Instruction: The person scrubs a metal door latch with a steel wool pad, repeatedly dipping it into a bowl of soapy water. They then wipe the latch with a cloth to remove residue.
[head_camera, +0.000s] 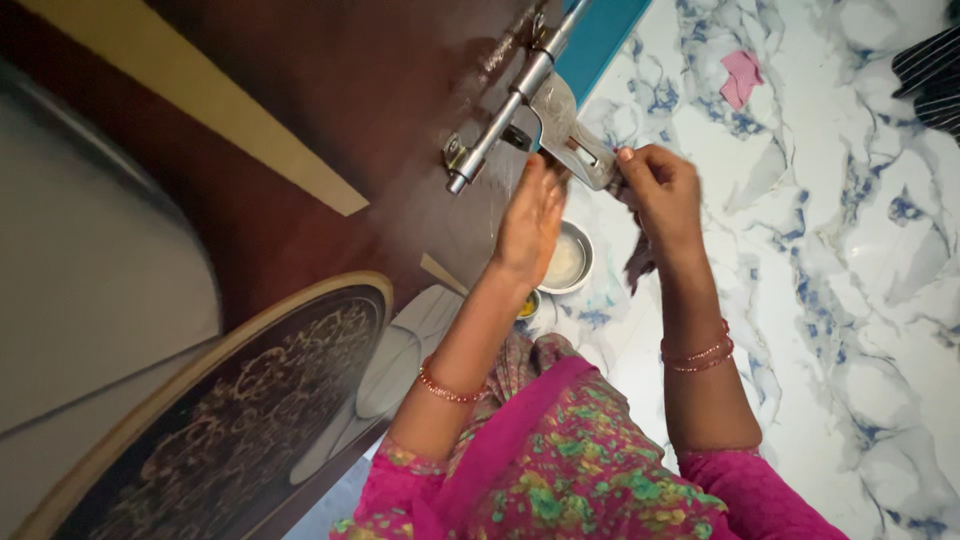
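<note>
Dark brown door (300, 120) fills the left, white-and-blue marble floor (830, 250) the right. High on the door's edge sits a steel sliding bolt (500, 125) with a flat hasp plate (572, 135): stiff, heavy, fixed, probably slick; best steadied at the plate. Left hand (528, 222) lies open, palm and fingers flat against the door just below the bolt, gripping nothing. Right hand (662, 190) is closed around a dark rag (638, 262), soft and limp, pressed to the plate's end. Small steel bowl (566, 258) stands on the floor beneath; pink scrap (741, 77) farther off.
</note>
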